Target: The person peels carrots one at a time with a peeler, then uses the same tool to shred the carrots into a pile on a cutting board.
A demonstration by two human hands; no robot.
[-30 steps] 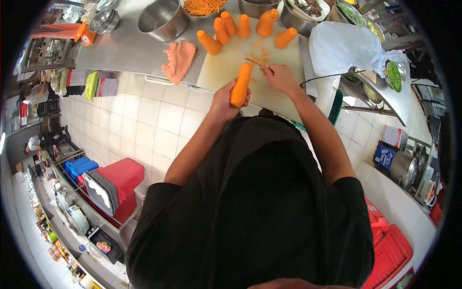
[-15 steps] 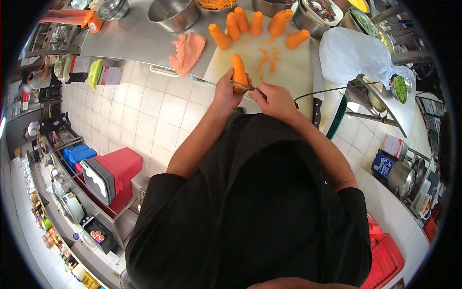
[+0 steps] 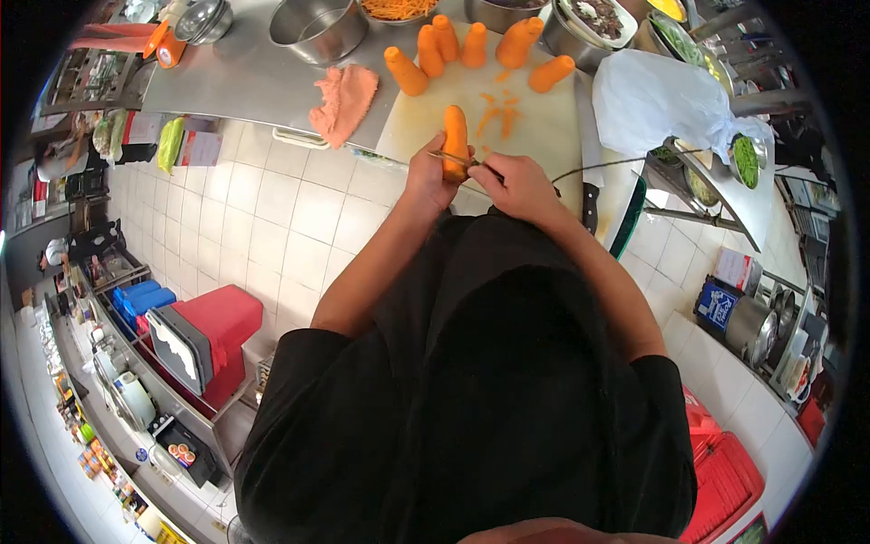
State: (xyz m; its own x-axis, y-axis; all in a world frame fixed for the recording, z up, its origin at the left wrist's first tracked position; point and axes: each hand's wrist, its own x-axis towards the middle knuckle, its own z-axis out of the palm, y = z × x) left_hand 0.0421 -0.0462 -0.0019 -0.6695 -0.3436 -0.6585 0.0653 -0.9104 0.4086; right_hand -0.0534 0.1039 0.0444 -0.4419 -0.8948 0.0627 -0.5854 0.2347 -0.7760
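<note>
My left hand is wrapped round the lower part of an orange carrot, whose rounded end points away from me. In my right hand is a peeler, its thin blade lying across the carrot; most of its handle is hidden by my fingers. Both hands are over the near edge of a pale cutting board. Orange peelings are scattered on the board. Several peeled carrots stand along its far side, and one more leans at the right.
A large knife lies along the board's right edge. To the left are a pink cloth and a steel pot. Shredded carrot fills a bowl behind. A plastic bag sits at the right, with a dark cord nearby.
The carrot has turned slightly in my left hand, and the peeler blade still crosses its lower part. My view has shifted a little, so the surroundings appear slightly further left.
</note>
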